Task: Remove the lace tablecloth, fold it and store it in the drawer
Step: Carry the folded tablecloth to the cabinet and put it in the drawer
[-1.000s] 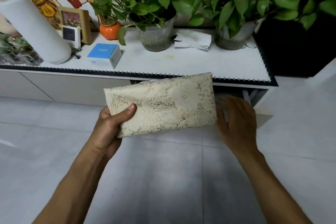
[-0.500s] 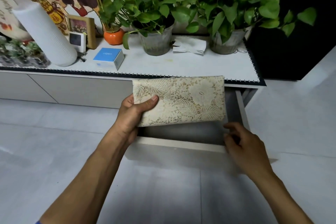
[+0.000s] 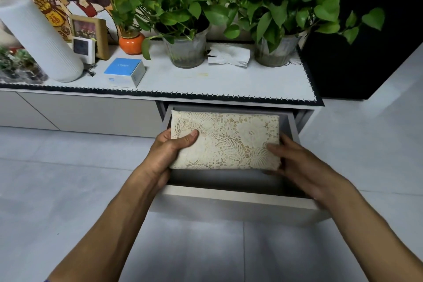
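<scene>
Tablecloth (image 3: 225, 141) — folded; over drawer (image 3: 235, 198)

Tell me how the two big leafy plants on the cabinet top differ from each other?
The left plant stands nearer the middle of the cabinet top; the right plant stands at its right end. The left plant trails a leaf down over its pot's side toward the orange jar; the right plant reaches out sideways past the cabinet's edge. The crumpled white paper lies between them. Both have glossy green heart-shaped leaves and sit in clear ribbed pots.
</scene>
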### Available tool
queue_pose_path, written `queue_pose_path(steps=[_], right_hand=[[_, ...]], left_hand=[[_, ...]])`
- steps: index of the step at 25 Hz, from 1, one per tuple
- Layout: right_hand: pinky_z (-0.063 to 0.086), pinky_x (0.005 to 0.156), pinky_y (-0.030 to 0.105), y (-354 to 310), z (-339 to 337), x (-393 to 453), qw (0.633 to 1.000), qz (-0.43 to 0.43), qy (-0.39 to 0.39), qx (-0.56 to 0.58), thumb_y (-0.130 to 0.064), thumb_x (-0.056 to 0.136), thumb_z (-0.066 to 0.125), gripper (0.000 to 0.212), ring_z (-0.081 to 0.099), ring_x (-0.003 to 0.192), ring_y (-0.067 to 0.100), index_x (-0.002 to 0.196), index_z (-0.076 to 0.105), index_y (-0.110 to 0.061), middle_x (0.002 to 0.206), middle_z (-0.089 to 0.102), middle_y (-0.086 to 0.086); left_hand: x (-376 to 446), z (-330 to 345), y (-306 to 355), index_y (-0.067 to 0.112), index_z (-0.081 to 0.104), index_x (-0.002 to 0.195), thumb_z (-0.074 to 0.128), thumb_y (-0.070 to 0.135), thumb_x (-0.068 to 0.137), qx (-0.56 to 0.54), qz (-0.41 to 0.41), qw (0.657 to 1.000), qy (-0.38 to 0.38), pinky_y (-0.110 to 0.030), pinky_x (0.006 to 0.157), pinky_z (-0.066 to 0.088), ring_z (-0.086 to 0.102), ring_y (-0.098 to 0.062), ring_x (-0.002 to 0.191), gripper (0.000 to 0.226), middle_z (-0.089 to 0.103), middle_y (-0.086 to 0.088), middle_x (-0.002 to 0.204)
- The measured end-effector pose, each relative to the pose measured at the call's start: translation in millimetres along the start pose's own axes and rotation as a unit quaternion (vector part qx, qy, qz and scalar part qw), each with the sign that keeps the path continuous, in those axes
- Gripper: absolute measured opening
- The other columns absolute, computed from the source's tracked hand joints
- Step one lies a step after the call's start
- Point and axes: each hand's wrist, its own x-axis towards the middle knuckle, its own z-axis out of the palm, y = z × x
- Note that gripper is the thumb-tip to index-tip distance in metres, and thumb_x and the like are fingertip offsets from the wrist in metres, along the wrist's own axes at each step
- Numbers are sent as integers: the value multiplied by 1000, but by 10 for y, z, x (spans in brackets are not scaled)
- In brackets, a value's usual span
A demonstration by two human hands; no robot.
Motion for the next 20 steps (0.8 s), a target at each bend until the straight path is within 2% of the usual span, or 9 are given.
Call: queue_pose_path(steps=[2,4,6,9,12,14,16,18,20], right_hand=[[61,77,37,-83,1,248,997,22,6,80,-27,69,82,58,71,105,24,123,64,-17,117,73,7],[61,68,35,-108,23,476,995,70,49,58,-21,71,79,46,74,95,27,114,69,-7,107,76,13],[59,67,34,-74,20,702,988,122,89,32,-15,80,72,30,74,87,28,108,69,-5,101,76,14],[55,72,36,3,7,974,977,165,135,-13,-7,86,58,20,68,90,32,104,64,-5,102,71,16],[54,89,47,181,-32,1112,968,189,157,-49,-1,87,52,23,65,104,35,109,59,-2,114,68,19],[52,96,53,339,-81,1188,965,187,167,-74,2,89,53,30,65,105,35,118,58,-4,115,68,19],[51,97,54,492,-109,1244,965,189,165,-74,4,89,55,44,63,108,35,131,51,-9,119,65,19],[51,96,47,537,-78,1266,967,169,170,-90,0,90,59,62,59,111,32,145,34,-14,132,57,17],[47,98,39,429,-13,1206,952,92,184,-227,-14,91,64,71,52,121,29,148,23,-22,144,45,10]], left_hand=[[82,4,-36,10,68,116,75,23,75,-3,-45,999,-13,-33,74,62,74,-27,97,43,76,-11,110],[209,21,-62,14,65,119,64,26,90,33,-94,995,-3,-31,72,61,75,-24,95,31,77,-8,109],[380,24,-120,14,60,124,54,27,98,139,-138,980,34,-31,71,57,72,-24,94,30,75,-7,109],[620,15,-248,11,55,129,50,10,94,271,-140,949,75,-32,68,55,67,-24,90,36,68,-11,113],[725,4,-337,17,45,140,46,-1,92,294,-134,944,69,-29,59,53,64,-19,81,51,64,-12,118],[764,-17,-397,21,39,144,48,-1,94,305,-133,941,58,-25,57,49,59,-14,79,56,59,-10,123],[817,-47,-441,19,41,143,49,-3,94,343,-123,929,58,-27,70,51,57,-13,87,54,54,-7,127],[864,-67,-458,18,40,144,52,-1,94,351,-130,925,64,-36,95,50,56,-23,111,55,50,-10,139],[840,-79,-456,20,36,148,54,4,94,354,-137,923,58,-42,110,41,47,-31,131,59,41,-12,151]])
